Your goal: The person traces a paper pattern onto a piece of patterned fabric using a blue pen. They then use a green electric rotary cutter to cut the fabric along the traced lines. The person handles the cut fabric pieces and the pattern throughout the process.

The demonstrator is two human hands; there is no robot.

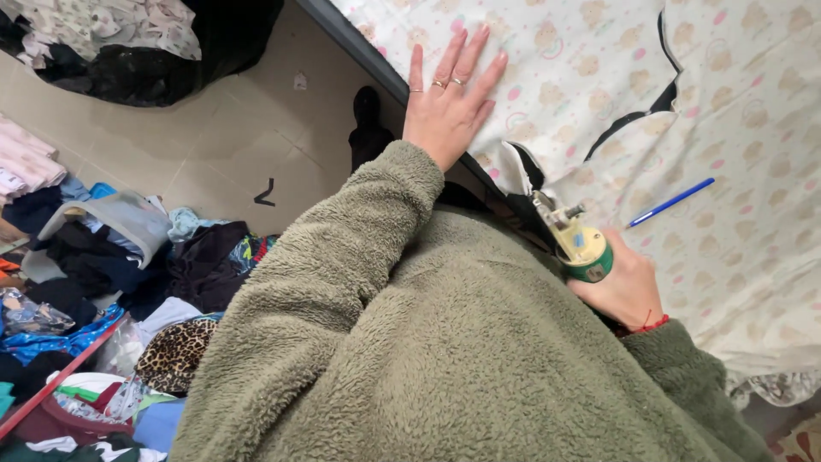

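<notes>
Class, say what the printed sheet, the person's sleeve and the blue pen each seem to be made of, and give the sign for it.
Printed sheet: thin woven or knit cloth, matte; it creases and lies in layers. Sleeve: fleece, probably synthetic; nubby olive pile. Blue pen: likely plastic; smooth, slim, evenly coloured. The left hand lies flat on the sheet.

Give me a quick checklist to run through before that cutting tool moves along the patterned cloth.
1. Left hand flat on the patterned cloth: ok.
2. Right hand gripping the cutting tool: ok.
3. Left fingers apart from the tool: ok.
4. Blue pen lying loose on the cloth near the tool: not ok.
5. Cloth smooth: not ok, layers gap open.
6. Blade touching the cloth: cannot tell.
</notes>
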